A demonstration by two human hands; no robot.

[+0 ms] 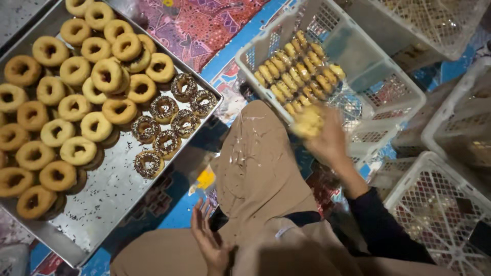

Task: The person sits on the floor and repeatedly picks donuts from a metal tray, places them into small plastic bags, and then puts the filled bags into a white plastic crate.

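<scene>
My right hand (330, 140) reaches out over a white plastic basket (394, 87), blurred by motion and shut on a pale yellow doughnut (307, 121). Rows of wrapped doughnuts (299, 69) lie in that basket just beyond the hand. My left hand (208, 239) rests low by my tan-covered lap, palm up, fingers apart, holding nothing. A small clear wrapper with a yellow patch (204, 180) lies just above it. To the left, a large metal tray (110, 197) carries many plain doughnuts (76, 107) and several chocolate-sprinkled ones (163, 130).
More white lattice baskets stand at the right (440, 204) and top right (434, 23). A patterned red and blue mat (204, 25) covers the floor. Loose sprinkles litter the tray's bare lower part. My tan garment (261, 168) fills the bottom centre.
</scene>
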